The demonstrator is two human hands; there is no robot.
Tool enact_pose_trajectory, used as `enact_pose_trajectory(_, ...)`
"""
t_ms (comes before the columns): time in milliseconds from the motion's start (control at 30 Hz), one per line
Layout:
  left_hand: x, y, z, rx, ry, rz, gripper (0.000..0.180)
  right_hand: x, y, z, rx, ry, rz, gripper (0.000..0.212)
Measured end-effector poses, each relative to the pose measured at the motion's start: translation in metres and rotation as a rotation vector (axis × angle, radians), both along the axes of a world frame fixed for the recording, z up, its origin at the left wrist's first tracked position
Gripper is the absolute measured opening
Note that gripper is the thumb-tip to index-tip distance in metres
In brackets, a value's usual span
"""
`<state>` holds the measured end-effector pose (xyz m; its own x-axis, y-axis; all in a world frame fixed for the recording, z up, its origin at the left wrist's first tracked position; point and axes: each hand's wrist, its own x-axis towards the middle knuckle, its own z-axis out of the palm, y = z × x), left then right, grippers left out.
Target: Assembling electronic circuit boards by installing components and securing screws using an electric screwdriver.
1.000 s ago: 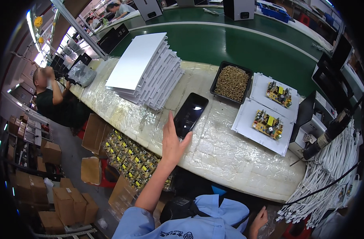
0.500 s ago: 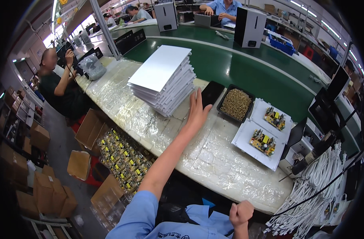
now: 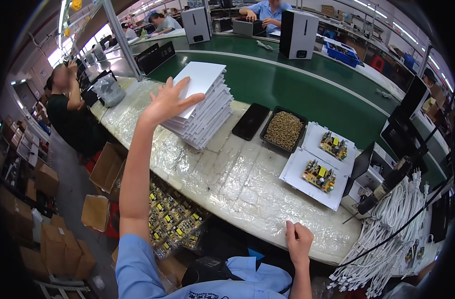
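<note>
A tall stack of flat white panels (image 3: 202,117) stands on the bench. My left hand (image 3: 173,101) is over its near left side, fingers spread and appearing to touch the top panel. Low on the right, my right hand (image 3: 300,240) is curled into a fist above the bench edge; anything inside it is hidden. Two white panels lie flat on the right, the nearer one (image 3: 296,174) bearing a circuit board (image 3: 319,176) and the farther one (image 3: 312,133) another circuit board (image 3: 333,146). Beside them sits a black tray (image 3: 263,135) filled with brass-coloured screws (image 3: 284,128).
A black phone-like slab (image 3: 251,121) lies between stack and tray. A power screwdriver (image 3: 382,192) and bundled white cables (image 3: 387,234) are at the right. Many circuit boards (image 3: 175,224) sit below the bench's left edge. A green conveyor (image 3: 267,74) runs behind; a person (image 3: 63,109) is at left.
My left hand has swung left from beside the black slab to the white stack, its fingers spreading. My right fist has risen slightly. The whole view has shifted a little.
</note>
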<state>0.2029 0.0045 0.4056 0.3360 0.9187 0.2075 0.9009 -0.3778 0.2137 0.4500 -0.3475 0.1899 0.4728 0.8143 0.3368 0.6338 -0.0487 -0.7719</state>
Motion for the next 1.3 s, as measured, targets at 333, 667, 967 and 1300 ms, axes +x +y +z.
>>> enact_pose_trajectory(333,0.015,0.017,0.008,-0.031,-0.037,-0.105,0.096,0.000,0.002,-0.001,0.017,0.018,-0.014,0.034)
enact_pose_trajectory(667,0.033,-0.099,0.011,0.130,-1.045,-0.448,0.091,0.003,-0.006,-0.004,-0.008,0.034,-0.055,0.034)
enact_pose_trajectory(967,0.053,-0.230,-0.175,-1.505,-2.175,-0.562,0.105,-0.016,0.004,0.031,-0.033,0.534,0.244,0.023)
enact_pose_trajectory(1300,0.037,-0.278,-0.233,-1.787,-1.532,-0.369,0.058,-0.004,0.021,0.051,-0.123,0.527,0.063,0.038)
